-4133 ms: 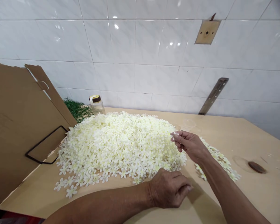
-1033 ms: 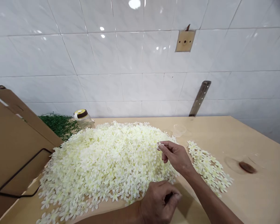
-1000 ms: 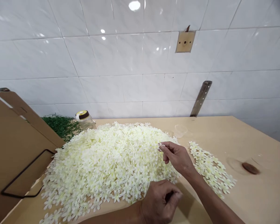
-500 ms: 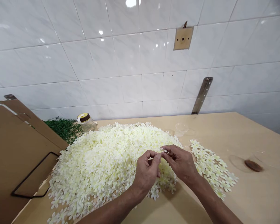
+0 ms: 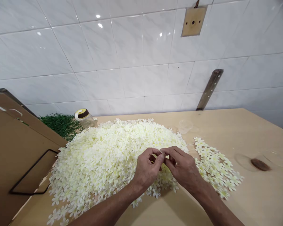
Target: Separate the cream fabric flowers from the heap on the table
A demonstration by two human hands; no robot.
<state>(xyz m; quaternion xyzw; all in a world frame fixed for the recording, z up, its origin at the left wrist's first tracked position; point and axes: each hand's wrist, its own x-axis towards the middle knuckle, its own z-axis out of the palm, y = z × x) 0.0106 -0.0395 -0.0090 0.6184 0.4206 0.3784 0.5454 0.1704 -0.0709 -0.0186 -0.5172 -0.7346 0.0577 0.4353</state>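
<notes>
A large heap of white artificial flowers [image 5: 113,147], yellowish at their centres, covers the middle of the table. Over its front right part my two hands meet at the fingertips. My left hand [image 5: 148,169] is closed, thumb pressed to the forefinger. My right hand [image 5: 182,166] is closed in a pinch against it. A thin pale edge shows between the fingertips; the fingers hide the rest, so I cannot make out what it is. To the right of my right hand lies a smaller flat spread of the same flowers [image 5: 217,166].
A cardboard box [image 5: 19,150] with a black wire handle [image 5: 33,171] stands at left. Behind the heap are green plastic foliage [image 5: 61,125] and a clear jar [image 5: 86,119] with a brown-yellow lid. Clear round dishes [image 5: 185,125] and a brown patch [image 5: 260,164] lie right on the table.
My right fingers have closed in against the left fingertips; the small white piece seen at them before is now mostly hidden. The view has tilted slightly downward.
</notes>
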